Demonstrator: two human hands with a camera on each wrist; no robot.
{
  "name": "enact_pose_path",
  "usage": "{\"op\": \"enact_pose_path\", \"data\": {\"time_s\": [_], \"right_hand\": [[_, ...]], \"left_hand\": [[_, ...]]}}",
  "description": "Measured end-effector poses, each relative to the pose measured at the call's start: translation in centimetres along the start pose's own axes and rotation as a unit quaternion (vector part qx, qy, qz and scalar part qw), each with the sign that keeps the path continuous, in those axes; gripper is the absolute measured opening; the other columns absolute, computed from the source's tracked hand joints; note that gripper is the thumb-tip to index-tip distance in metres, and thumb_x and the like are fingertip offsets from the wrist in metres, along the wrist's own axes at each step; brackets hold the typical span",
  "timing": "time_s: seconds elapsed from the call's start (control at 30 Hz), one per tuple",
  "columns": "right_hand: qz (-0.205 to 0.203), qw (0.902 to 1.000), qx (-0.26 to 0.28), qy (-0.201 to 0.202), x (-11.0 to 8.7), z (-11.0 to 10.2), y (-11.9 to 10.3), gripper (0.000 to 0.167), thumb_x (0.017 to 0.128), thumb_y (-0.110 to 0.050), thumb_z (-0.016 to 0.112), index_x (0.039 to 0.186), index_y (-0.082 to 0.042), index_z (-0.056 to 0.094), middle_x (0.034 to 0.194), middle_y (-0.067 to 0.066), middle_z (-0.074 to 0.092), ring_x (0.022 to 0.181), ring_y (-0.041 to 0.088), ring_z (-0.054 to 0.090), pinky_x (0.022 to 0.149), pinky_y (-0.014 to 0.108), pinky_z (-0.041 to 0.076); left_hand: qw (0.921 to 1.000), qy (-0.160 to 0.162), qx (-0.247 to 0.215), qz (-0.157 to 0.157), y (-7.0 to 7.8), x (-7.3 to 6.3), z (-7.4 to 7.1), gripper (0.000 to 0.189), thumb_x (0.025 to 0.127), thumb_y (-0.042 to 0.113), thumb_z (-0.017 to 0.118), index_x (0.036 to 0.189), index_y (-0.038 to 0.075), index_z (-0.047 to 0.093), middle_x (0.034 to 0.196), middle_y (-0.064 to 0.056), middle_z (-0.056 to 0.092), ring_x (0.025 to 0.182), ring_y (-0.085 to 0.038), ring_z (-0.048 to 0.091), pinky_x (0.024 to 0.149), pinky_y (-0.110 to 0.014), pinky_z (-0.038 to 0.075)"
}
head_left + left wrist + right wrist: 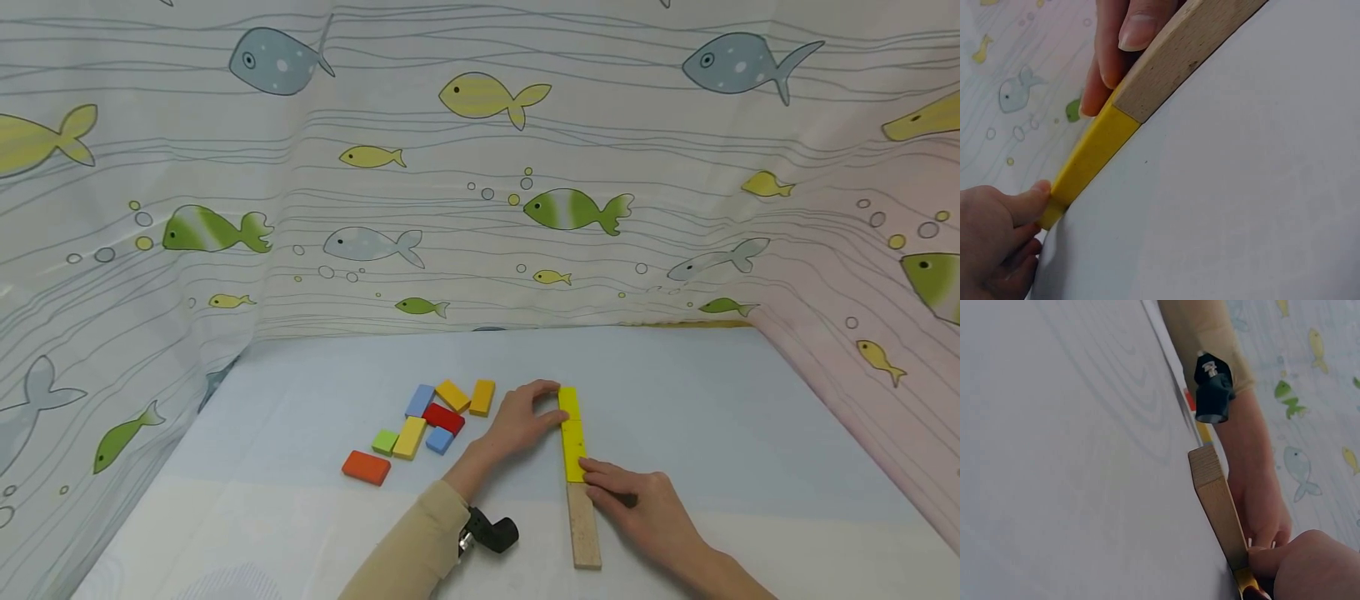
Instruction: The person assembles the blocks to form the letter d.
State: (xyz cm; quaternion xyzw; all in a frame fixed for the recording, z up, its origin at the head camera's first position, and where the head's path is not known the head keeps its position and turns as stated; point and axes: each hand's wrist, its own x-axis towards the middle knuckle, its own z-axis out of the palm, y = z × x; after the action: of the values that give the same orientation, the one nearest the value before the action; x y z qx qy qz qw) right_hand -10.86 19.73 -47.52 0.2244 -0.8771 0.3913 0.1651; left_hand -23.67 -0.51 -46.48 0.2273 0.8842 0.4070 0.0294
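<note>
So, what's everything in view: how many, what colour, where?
wooden block: 1, bare wood, row's near end
yellow blocks: 2, bright, beyond it
amber blocks: 3, yellow-orange, left cluster
blue blocks: 2, blue, left cluster
red block: 1, red, left cluster
green block: 1, green, left cluster
orange block: 1, red-orange, left, set apart
table: 1, pale, underneath
fish curtain: 1, whitish, behind
camera: 1, black, left wrist
sleeve: 1, beige, left arm
left fingers: 1 set, at far yellow block
right fingers: 1 set, at yellow-wood joint
</note>
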Motion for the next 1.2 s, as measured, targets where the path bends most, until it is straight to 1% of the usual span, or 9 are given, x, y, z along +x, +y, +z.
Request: {"op": "enact_pose_path", "data": {"time_s": [0.27,0.43,0.53,0.73,0.9,1.07,1.2], "right_hand": [[0.02,0.9998,0.003,-0.009,0.0,-0.2,-0.2,0.025,0.088,-0.023,0.077,0.111,-0.015,0.078,0.118,-0.01,0.072,0.107,0.013,0.07,0.088,0.002,0.044],[0.029,0.9995,0.0,-0.009,0.0,-0.2,-0.2,0.025,0.087,-0.024,0.078,0.111,-0.017,0.078,0.118,-0.012,0.072,0.108,0.011,0.069,0.088,0.008,0.049],[0.03,0.9995,0.005,-0.008,0.0,-0.1,-0.2,0.025,0.086,-0.023,0.079,0.111,-0.017,0.078,0.118,-0.012,0.072,0.108,0.01,0.069,0.088,0.01,0.05],[0.017,0.9997,0.015,-0.005,-0.1,0.1,0.1,0.026,0.084,-0.019,0.08,0.11,-0.017,0.078,0.118,-0.01,0.072,0.109,0.012,0.069,0.09,0.004,0.045],[0.009,0.9998,0.014,-0.005,-0.1,0.1,0.3,0.026,0.084,-0.018,0.081,0.11,-0.017,0.079,0.117,-0.008,0.073,0.108,0.012,0.069,0.09,0.003,0.044],[0.013,0.9997,0.018,-0.007,-0.1,0.2,0.3,0.026,0.084,-0.018,0.081,0.11,-0.017,0.079,0.118,-0.009,0.072,0.109,0.012,0.069,0.091,0.003,0.044],[0.022,0.9995,0.019,-0.012,-0.1,0.1,0.3,0.027,0.084,-0.02,0.08,0.11,-0.018,0.078,0.119,-0.011,0.072,0.11,0.012,0.068,0.091,0.003,0.043]], "left_hand": [[1.0,-0.002,-0.006,-0.004,0.2,0.0,0.0,0.049,0.095,0.032,0.068,0.139,0.012,0.057,0.141,-0.003,0.06,0.135,-0.021,0.051,0.114,-0.04,0.04],[0.9999,-0.003,-0.009,-0.01,0.2,0.1,0.0,0.05,0.095,0.031,0.068,0.14,0.012,0.056,0.141,-0.003,0.06,0.135,-0.021,0.051,0.115,-0.04,0.04],[0.9999,-0.001,-0.009,-0.01,0.2,0.2,0.0,0.05,0.095,0.032,0.069,0.139,0.012,0.057,0.14,-0.003,0.06,0.135,-0.021,0.051,0.114,-0.04,0.04],[0.9999,0.004,-0.007,-0.008,0.0,0.1,0.1,0.051,0.095,0.033,0.069,0.14,0.013,0.056,0.141,-0.002,0.06,0.135,-0.02,0.051,0.115,-0.04,0.04],[0.9999,0.009,-0.006,-0.002,-0.5,0.0,0.3,0.052,0.095,0.037,0.068,0.141,0.015,0.056,0.141,-0.001,0.06,0.135,-0.02,0.051,0.115,-0.041,0.04],[0.9999,0.014,0.008,-0.004,-1.0,-0.6,-0.1,0.053,0.094,0.042,0.067,0.141,0.018,0.056,0.14,0.002,0.06,0.134,-0.019,0.052,0.113,-0.04,0.041],[0.9998,0.009,0.009,-0.013,-1.0,-1.5,-0.9,0.052,0.095,0.039,0.067,0.141,0.018,0.056,0.14,0.002,0.059,0.132,-0.019,0.052,0.112,-0.041,0.042]]}}
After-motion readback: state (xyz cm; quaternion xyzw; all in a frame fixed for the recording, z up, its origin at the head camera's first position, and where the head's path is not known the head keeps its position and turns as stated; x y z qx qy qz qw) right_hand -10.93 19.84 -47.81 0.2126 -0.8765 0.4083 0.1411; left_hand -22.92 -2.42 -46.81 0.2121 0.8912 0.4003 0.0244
